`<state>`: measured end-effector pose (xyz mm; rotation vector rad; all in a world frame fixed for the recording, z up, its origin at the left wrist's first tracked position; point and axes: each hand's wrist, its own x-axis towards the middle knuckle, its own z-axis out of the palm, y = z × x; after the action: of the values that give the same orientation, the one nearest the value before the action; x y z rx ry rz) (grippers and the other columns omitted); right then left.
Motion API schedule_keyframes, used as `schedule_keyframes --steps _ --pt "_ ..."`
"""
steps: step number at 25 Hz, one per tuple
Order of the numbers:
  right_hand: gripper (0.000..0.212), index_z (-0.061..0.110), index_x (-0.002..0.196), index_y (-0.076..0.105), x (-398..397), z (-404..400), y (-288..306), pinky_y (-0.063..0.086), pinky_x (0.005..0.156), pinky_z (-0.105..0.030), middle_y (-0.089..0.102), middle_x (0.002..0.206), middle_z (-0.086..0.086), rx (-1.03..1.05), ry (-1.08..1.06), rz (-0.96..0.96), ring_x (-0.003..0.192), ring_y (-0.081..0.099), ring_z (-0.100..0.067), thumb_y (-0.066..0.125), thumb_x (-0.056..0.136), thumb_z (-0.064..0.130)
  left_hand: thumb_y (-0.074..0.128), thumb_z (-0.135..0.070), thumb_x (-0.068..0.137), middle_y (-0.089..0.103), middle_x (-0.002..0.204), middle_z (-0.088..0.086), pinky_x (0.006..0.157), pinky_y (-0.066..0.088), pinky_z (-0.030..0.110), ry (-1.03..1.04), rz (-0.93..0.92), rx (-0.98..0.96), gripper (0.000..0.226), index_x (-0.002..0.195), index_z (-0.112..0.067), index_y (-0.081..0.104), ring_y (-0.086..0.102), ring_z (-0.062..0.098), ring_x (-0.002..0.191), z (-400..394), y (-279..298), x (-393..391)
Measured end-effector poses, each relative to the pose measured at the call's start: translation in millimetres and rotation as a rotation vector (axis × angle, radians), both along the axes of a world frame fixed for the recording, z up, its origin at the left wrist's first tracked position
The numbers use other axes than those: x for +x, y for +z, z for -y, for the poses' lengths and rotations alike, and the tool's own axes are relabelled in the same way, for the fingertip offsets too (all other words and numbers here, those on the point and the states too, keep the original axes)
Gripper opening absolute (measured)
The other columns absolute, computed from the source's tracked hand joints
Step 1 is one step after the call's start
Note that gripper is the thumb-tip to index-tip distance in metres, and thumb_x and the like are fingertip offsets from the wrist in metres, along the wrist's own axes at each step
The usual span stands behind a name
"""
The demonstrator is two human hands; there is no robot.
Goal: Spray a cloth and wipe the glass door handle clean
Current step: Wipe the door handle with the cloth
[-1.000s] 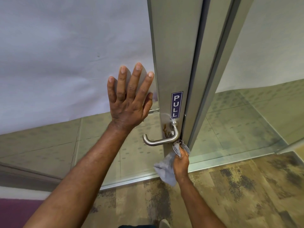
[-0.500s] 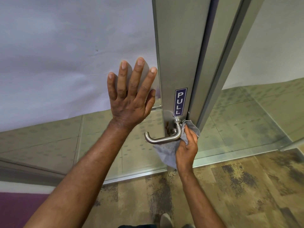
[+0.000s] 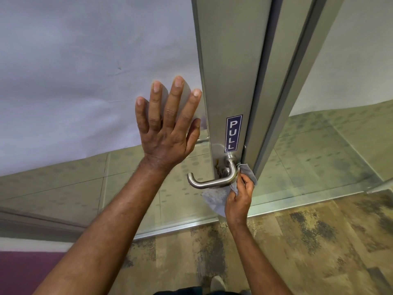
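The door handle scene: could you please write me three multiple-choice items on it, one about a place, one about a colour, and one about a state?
1. Where is the grey cloth?
A. Draped over the sign
B. At the lever handle's bend, in the right hand
C. On the floor

2. What colour is the PULL sign?
A. Red
B. Green
C. Dark blue with white letters

3. How is the left hand?
A. Flat and open against the door panel
B. Gripping the handle
C. Holding a spray bottle

Answers: 1 B, the right hand's fingers pinch the cloth beside the handle; 2 C, white letters stand on dark blue; 3 A, its fingers are spread on the panel, holding nothing.
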<state>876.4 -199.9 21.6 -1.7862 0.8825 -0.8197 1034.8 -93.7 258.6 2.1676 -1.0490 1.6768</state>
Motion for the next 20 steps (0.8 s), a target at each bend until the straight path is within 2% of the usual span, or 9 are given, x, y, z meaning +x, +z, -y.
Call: schedule_keyframes --steps 2,5,8,10,12,14,16,18,20 --pt "0.041 -0.004 0.127 0.067 -2 -5 -15 0.049 0.109 -0.03 0.06 0.126 -0.011 0.108 -0.009 -0.047 0.117 0.062 -0.016 0.054 0.092 -0.022 0.054 -0.042 0.104 0.021 0.168 0.006 0.131 0.001 0.05 0.014 0.0 0.0 0.064 0.163 -0.026 0.034 -0.006 0.026 0.164 0 1 -1" --pt "0.026 0.004 0.105 0.067 -4 -1 -20 0.049 0.085 -0.01 0.057 0.097 -0.002 0.302 -0.073 -0.109 0.093 0.061 -0.003 0.043 0.106 -0.004 0.055 -0.041 0.104 0.02 0.168 0.006 0.131 0.0 0.05 -0.007 -0.006 0.008 0.066 0.164 -0.026 0.032 -0.007 0.025 0.164 -1 2 -2" --pt "0.032 0.0 0.131 0.065 -1 1 -15 0.048 0.095 -0.007 0.064 0.122 -0.009 0.582 -0.054 -0.021 0.116 0.057 -0.018 0.047 0.104 -0.004 0.055 -0.041 0.104 0.017 0.171 0.004 0.13 0.0 0.051 0.0 0.003 0.039 0.07 0.166 -0.027 0.026 -0.008 0.025 0.164 -2 2 -1" --pt "0.044 0.02 0.128 0.071 0 -1 -1 0.048 0.107 -0.018 0.066 0.134 -0.001 0.579 -0.054 0.064 0.121 0.061 -0.009 0.051 0.101 -0.007 0.055 -0.041 0.104 0.014 0.174 0.003 0.13 0.0 0.051 -0.001 0.008 0.044 0.071 0.166 -0.028 0.024 -0.008 0.025 0.164 -2 1 0" --pt "0.056 0.038 0.117 0.073 0 -3 12 0.05 0.1 -0.011 0.069 0.126 0.021 0.565 -0.058 0.159 0.115 0.062 0.011 0.051 0.099 -0.01 0.055 -0.041 0.104 0.017 0.171 0.004 0.13 0.0 0.051 -0.004 0.003 0.043 0.07 0.166 -0.027 0.026 -0.008 0.024 0.164 -1 1 0" --pt "0.055 0.033 0.122 0.072 -1 -3 21 0.05 0.103 -0.018 0.068 0.116 0.036 0.511 -0.054 0.176 0.114 0.06 0.016 0.05 0.098 -0.012 0.055 -0.041 0.104 0.019 0.169 0.004 0.13 0.001 0.051 -0.004 -0.003 0.047 0.069 0.165 -0.027 0.026 -0.009 0.024 0.164 -1 1 0" --pt "0.047 0.021 0.131 0.07 -3 0 30 0.051 0.109 -0.028 0.07 0.121 0.025 0.409 -0.036 0.191 0.122 0.062 0.002 0.055 0.098 -0.009 0.054 -0.042 0.104 0.019 0.168 0.005 0.13 0.001 0.052 0.002 0.002 0.05 0.069 0.165 -0.027 0.026 -0.009 0.024 0.164 -1 0 1" --pt "0.046 0.019 0.134 0.067 -2 5 42 0.05 0.108 -0.023 0.07 0.128 0.018 0.288 -0.012 0.226 0.125 0.062 -0.003 0.057 0.096 -0.005 0.054 -0.042 0.104 0.02 0.168 0.004 0.13 0.001 0.052 -0.003 0.002 0.042 0.069 0.166 -0.027 0.026 -0.008 0.024 0.164 -1 0 1" --pt "0.048 0.018 0.136 0.064 -1 9 49 0.046 0.107 -0.013 0.066 0.131 0.026 0.2 0.012 0.293 0.127 0.059 0.003 0.056 0.093 -0.001 0.054 -0.043 0.104 0.02 0.168 0.004 0.13 0.0 0.051 -0.005 -0.001 0.039 0.07 0.166 -0.028 0.026 -0.009 0.024 0.164 -1 0 2"
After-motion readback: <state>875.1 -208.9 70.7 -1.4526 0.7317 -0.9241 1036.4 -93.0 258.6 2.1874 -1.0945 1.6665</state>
